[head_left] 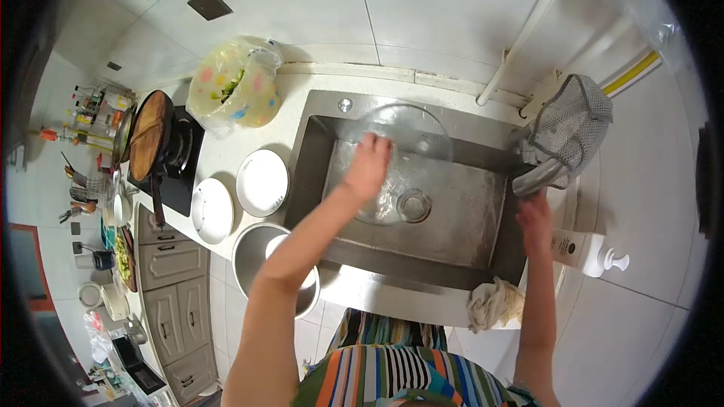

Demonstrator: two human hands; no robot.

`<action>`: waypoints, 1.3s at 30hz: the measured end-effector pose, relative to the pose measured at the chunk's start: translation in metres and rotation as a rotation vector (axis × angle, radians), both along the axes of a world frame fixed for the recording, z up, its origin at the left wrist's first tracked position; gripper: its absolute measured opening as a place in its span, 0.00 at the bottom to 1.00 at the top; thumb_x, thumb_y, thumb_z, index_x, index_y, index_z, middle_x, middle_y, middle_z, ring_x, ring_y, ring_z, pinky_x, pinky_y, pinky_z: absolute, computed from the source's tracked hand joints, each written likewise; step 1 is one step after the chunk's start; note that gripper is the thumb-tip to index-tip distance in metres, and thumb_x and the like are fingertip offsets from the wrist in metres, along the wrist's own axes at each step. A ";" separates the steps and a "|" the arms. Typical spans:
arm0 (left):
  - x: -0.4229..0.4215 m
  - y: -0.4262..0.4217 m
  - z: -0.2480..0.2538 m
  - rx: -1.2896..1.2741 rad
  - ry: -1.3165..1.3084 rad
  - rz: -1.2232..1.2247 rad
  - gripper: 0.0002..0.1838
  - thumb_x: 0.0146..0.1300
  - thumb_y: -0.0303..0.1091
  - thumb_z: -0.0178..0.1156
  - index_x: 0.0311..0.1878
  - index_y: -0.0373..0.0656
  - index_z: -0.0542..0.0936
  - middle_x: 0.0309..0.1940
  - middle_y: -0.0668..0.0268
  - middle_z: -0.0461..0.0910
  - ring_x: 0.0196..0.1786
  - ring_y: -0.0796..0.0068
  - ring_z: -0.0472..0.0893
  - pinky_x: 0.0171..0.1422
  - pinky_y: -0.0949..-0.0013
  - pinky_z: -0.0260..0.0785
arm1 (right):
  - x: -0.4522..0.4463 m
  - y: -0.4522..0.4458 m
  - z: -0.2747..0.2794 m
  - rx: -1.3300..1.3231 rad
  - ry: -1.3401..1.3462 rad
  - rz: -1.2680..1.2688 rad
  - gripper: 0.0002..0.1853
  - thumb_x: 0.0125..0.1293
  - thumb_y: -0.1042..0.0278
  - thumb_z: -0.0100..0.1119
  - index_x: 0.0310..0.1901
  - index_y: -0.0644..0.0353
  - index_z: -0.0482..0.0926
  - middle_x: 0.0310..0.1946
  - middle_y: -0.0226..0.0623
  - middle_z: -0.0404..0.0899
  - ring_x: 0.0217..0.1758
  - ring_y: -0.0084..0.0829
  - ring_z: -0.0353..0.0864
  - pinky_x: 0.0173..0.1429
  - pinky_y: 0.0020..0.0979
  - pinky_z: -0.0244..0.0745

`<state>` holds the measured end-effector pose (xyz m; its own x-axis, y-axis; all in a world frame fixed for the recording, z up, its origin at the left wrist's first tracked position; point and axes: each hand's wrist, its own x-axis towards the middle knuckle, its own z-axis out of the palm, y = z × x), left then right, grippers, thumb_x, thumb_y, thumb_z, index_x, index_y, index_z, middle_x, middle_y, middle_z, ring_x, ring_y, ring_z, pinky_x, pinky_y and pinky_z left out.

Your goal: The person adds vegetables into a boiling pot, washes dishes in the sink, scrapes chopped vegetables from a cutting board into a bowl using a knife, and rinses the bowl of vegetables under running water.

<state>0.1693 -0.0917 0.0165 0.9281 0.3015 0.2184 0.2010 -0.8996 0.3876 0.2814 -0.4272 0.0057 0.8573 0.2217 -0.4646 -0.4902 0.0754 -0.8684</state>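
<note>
My left hand (368,166) is over the left part of the sink (460,211), fingers bent on a clear round glass bowl (422,132). The bowl is see-through, so its exact outline and my grip on it are partly unclear. Wet streaks and a round drain (413,206) show on the sink floor. At the sink's right edge, my right hand (535,218) is just below the faucet (539,179), over which a grey mesh bag (573,128) hangs. Blur hides its fingers, and I cannot tell whether they touch the faucet.
Left of the sink are two white plates (262,183) (212,211), a steel basin (253,256) at the counter edge and a dotted plastic bag (234,90). A stove (181,151) lies beyond. A cloth (494,305) and a white pump bottle (584,252) are at right.
</note>
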 end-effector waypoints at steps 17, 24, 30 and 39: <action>0.013 0.151 -0.074 0.118 0.266 0.480 0.16 0.53 0.32 0.50 0.46 0.43 0.66 0.48 0.55 0.62 0.46 0.49 0.65 0.49 0.57 0.62 | -0.069 -0.048 -0.029 -0.106 0.246 -0.100 0.18 0.53 0.71 0.50 0.48 0.59 0.66 0.44 0.35 0.68 0.40 0.30 0.73 0.38 0.26 0.66; -0.137 0.049 0.052 0.023 -0.054 0.345 0.21 0.44 0.31 0.59 0.45 0.40 0.70 0.48 0.50 0.65 0.52 0.52 0.63 0.56 0.56 0.55 | 0.023 0.007 0.013 -1.025 -1.134 0.205 0.24 0.48 0.78 0.50 0.51 0.65 0.61 0.48 0.53 0.63 0.51 0.50 0.60 0.56 0.40 0.54; -0.408 -0.014 0.015 -0.143 0.661 1.267 0.31 0.52 0.48 0.54 0.53 0.34 0.62 0.48 0.43 0.63 0.51 0.50 0.65 0.53 0.57 0.59 | 0.112 0.005 -0.008 -1.647 -0.804 0.835 0.12 0.51 0.64 0.47 0.32 0.63 0.75 0.30 0.45 0.75 0.35 0.46 0.73 0.42 0.40 0.67; -0.355 -0.045 0.028 -1.454 -0.215 1.218 0.20 0.52 0.31 0.48 0.46 0.28 0.63 0.32 0.55 0.73 0.28 0.67 0.77 0.30 0.72 0.74 | 0.104 0.002 -0.019 -1.633 -1.205 0.801 0.15 0.47 0.62 0.52 0.29 0.69 0.73 0.30 0.54 0.72 0.39 0.51 0.69 0.47 0.47 0.61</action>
